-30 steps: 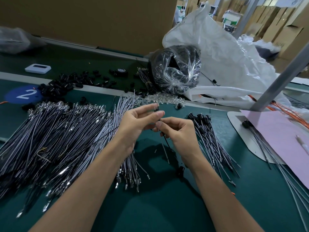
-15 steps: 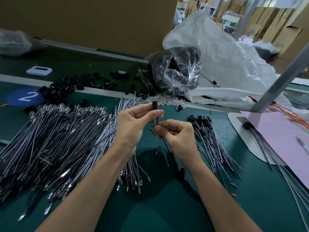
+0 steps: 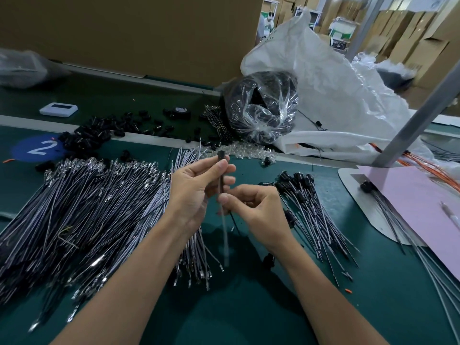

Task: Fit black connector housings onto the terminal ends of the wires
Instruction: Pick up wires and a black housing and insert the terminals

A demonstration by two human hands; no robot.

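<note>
My left hand (image 3: 196, 185) pinches a black connector housing (image 3: 220, 155) between thumb and fingertips, held upright above the green mat. Just below it, my right hand (image 3: 254, 210) pinches the grey wire (image 3: 225, 235) that runs down from the housing; the wire's lower part is blurred. A big heap of bare wires with metal terminals (image 3: 82, 210) lies to the left. A smaller bundle of wires with black housings fitted (image 3: 306, 202) lies to the right. Loose black housings (image 3: 99, 135) are scattered at the back left.
A clear bag of black parts (image 3: 261, 108) and a large white sack (image 3: 336, 95) stand behind. Small clear parts (image 3: 246, 151) lie by the mat's rail. A grey post on a white base (image 3: 358, 195), pink paper (image 3: 423, 207) and orange wires (image 3: 433, 165) are at the right.
Both hands have risen slightly. The housing now stands clear above my left fingertips, and my right hand has slid lower along the wire.
</note>
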